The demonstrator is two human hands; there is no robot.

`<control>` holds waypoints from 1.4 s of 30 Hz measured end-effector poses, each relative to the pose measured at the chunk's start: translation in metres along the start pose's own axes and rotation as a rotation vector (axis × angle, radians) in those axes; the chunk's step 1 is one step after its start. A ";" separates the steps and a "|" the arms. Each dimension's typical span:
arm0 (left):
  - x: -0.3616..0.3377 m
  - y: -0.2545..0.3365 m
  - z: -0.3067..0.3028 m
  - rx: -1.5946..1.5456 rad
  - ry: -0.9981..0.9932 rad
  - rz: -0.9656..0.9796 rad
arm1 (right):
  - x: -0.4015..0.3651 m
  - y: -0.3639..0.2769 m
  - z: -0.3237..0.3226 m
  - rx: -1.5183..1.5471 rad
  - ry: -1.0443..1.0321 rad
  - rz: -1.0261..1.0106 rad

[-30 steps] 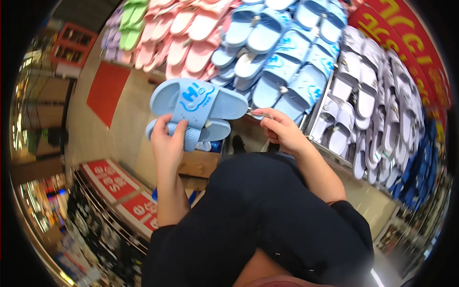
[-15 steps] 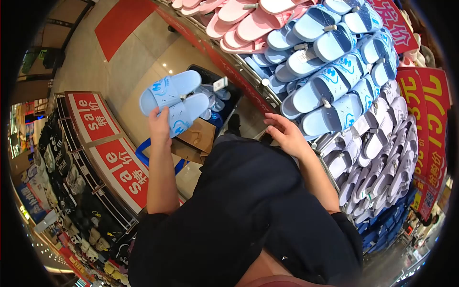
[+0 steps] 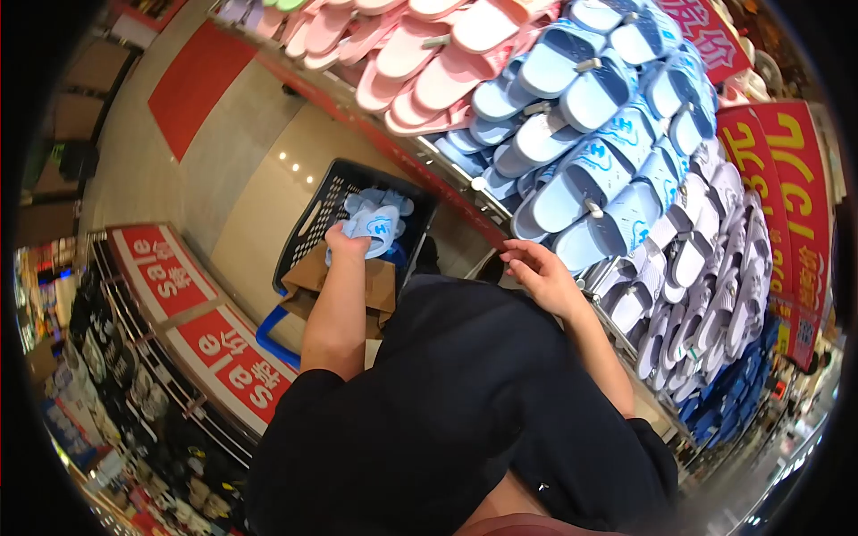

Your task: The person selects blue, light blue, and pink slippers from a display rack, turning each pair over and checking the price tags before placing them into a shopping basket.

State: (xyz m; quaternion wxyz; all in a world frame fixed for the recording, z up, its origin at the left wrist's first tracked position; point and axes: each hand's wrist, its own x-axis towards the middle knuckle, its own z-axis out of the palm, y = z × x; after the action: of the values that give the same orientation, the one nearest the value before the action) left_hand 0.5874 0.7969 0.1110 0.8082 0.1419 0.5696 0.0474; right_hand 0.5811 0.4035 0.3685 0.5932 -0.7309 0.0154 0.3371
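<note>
Over a black basket with a blue handle, my left hand is closed on a pair of light blue slippers. More light blue slippers lie in the basket just beyond them, beside a brown cardboard box. My right hand holds nothing; its fingers are apart and slightly curled. It hovers by the lower edge of a rack of light blue slippers. Whether the held slippers touch those in the basket cannot be made out.
Pink slippers fill the rack's upper part, grey slippers its right side. Red price signs stand at the right. A shelf with red sale signs runs along the left. A red floor patch lies upper left.
My left hand has carried the slippers down and right, from above the floor to inside the basket. The view has shifted, and my right hand keeps nearly the same pose.
</note>
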 end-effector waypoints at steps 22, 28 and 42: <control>-0.059 -0.074 0.016 1.158 -0.259 -0.113 | -0.055 -0.021 -0.135 0.068 0.755 -0.313; -0.109 -0.082 0.030 1.071 -0.320 -0.025 | 0.013 -0.053 -0.161 -0.263 0.712 -0.439; -0.194 -0.087 -0.025 0.814 -0.328 0.090 | 0.175 -0.139 -0.243 -0.750 0.983 -0.517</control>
State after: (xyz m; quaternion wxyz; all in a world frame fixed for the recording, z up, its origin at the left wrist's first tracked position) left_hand 0.4892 0.6718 0.2549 0.7634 0.4791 0.3991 -0.1686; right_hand 0.8901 0.2968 0.4149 0.2846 -0.9363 -0.0100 -0.2053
